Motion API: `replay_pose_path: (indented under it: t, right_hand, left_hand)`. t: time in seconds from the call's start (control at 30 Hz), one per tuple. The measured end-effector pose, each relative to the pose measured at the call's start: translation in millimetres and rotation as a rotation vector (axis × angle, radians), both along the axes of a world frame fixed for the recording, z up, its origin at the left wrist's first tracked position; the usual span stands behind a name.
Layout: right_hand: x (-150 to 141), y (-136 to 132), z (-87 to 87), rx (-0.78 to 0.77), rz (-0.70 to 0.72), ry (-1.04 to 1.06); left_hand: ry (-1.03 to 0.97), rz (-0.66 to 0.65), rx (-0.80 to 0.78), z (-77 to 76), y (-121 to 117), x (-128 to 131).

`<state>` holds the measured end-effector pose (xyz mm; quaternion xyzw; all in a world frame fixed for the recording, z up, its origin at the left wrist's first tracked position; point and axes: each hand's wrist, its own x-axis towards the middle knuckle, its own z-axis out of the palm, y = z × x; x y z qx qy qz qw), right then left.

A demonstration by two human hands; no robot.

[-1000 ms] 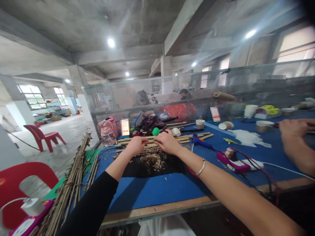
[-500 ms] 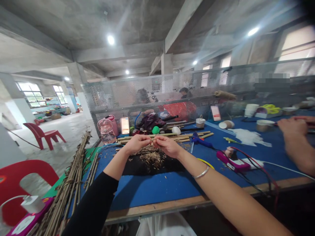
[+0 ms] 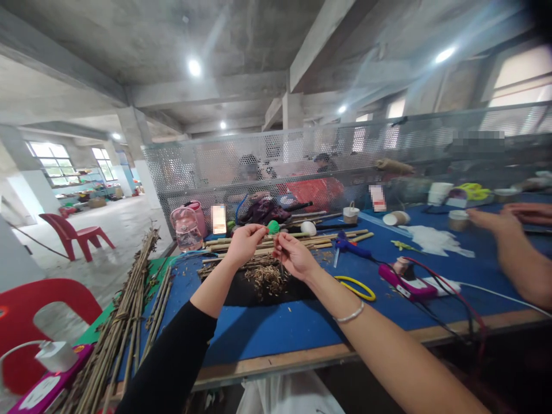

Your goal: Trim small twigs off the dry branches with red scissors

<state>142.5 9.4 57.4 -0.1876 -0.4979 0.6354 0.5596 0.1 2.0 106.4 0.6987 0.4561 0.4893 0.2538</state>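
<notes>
Scraps, below left grip, right grip

On the left arm this person wears a black sleeve, rather close-fitting, its edge stopping on the forearm. The right forearm is bare, with a thin silver-coloured bangle near the wrist. The bangle looks smooth, perhaps metal, though the view is slightly blurred.

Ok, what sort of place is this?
Probably a craft workshop: a bundle of dried stalks leans by the blue work surface, a blue glue gun lies on it, and a co-worker's hands are busy alongside.
</notes>
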Motion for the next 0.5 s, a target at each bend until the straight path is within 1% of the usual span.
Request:
replay_pose_path:
  t: [0.1, 0.17, 0.27, 0.4, 0.47, 0.5]
  right_hand:
    - [-4, 0, -10.1, -0.021, -0.012, -0.005]
    - [-4, 1, -16.5, -0.032, -0.04, -0.017]
    - [2, 6, -22.4, -0.022, -0.136, -0.076]
    - [11, 12, -27.4, 0.059, -0.286, -0.232]
    - [15, 13, -30.4, 0.112, -0.342, -0.325]
    - [18, 12, -31.8, 0.134, -0.374, -0.373]
  left_hand:
    - [-0.166, 0.077, -0.006, -1.3, 3, -1]
    - [-0.199, 0.117, -0.008, -1.4, 7, -5]
    - [-0.127, 0.142, -0.035, -3.1, 11, -13]
    - [0.015, 0.201, -0.013, -7.7, 14, -18]
    - [-0.006, 0.236, 0.002, -8.5, 17, -20]
    - [-0.052, 0.252, 0.003, -7.9, 18, -21]
